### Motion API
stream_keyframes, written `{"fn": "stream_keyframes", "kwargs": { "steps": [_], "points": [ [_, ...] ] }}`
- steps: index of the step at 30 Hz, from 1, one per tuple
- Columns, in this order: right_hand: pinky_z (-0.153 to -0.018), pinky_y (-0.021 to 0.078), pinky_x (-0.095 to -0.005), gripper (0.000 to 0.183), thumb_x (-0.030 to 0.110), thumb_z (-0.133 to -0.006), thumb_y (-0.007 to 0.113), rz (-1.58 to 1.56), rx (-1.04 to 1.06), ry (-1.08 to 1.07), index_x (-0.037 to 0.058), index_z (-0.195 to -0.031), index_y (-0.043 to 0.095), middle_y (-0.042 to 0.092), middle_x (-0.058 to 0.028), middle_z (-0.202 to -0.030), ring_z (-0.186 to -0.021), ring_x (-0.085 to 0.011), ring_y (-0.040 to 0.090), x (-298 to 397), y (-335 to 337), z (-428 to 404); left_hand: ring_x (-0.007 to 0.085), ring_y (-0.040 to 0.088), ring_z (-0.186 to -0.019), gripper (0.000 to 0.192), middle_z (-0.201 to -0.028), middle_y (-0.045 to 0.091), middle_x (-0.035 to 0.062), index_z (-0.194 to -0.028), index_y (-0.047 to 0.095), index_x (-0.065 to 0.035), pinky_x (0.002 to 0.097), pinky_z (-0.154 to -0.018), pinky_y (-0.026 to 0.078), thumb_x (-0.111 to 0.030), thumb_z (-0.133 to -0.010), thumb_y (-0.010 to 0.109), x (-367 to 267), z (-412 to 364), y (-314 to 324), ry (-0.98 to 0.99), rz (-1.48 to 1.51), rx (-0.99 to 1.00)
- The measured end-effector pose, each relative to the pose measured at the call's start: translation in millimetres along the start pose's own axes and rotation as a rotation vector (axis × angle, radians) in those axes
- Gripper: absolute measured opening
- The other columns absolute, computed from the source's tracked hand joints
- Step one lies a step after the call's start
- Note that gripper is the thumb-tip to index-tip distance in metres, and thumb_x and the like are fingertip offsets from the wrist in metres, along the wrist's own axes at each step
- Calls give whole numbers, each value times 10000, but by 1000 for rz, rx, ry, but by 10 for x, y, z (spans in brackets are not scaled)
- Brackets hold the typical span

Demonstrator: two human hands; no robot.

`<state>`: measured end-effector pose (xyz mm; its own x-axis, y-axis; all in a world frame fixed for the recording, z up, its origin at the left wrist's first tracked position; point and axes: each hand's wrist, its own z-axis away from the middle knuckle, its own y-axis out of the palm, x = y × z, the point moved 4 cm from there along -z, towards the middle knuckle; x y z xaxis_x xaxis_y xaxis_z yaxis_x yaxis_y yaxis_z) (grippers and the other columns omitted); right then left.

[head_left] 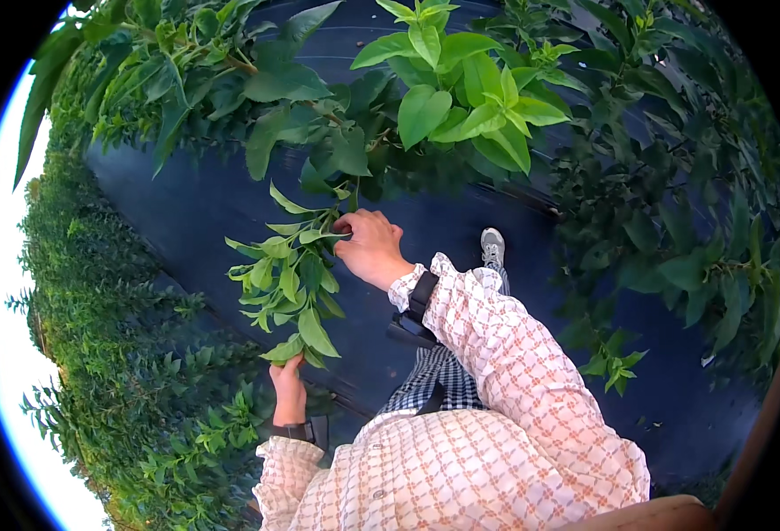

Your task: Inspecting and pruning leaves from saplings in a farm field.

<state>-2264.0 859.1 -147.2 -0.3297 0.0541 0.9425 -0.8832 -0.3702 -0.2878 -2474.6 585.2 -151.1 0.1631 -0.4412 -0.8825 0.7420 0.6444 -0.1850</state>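
Note:
A cluster of pale green leafy shoots (290, 272) fills the space between my two hands, in front of my left side. At its upper right, my right hand (371, 247) has its fingers curled in around a stem, close under the darker branch of the bush (343, 143). The fingertips are partly hidden by leaves and by the hand itself. My left hand (288, 390) grips the lower end of the cluster, its fingers mostly covered by the broad bottom leaves. Whether the whole cluster is still attached to the bush cannot be told.
Dark ground sheeting (390, 318) spreads beneath. Bright young leaves (469, 99) stick up at the top, and dense shrubs (668, 166) crowd the right. A row of bushes (118, 318) runs along the left. My shoe (492, 244) stands on the sheeting. Black straps (421, 299) circle both wrists.

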Motion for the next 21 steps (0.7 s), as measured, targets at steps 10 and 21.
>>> {"fn": "stream_keyframes", "kwargs": {
  "steps": [10,21],
  "points": [
    [-840,339,-463,178,285,-808,673,79,-93,-104,118,-859,707,638,-24,-904,-1011,-248,545,100,-76,-246,124,604,-861,231,-1003,668,14,-1087,656,-43,278,-746,448,-61,-858,677,-364,139,243,14,75,-9],
    [-828,425,-414,186,218,-860,605,65,-256,-106,105,-980,692,656,-51,-940,-962,-259,600,148,-250,-223,144,596,-977,318,-1111,646,3,-1187,609,-86,312,-818,455,-81,-874,666,-578,37,256,-37,168,58]
  ]
}}
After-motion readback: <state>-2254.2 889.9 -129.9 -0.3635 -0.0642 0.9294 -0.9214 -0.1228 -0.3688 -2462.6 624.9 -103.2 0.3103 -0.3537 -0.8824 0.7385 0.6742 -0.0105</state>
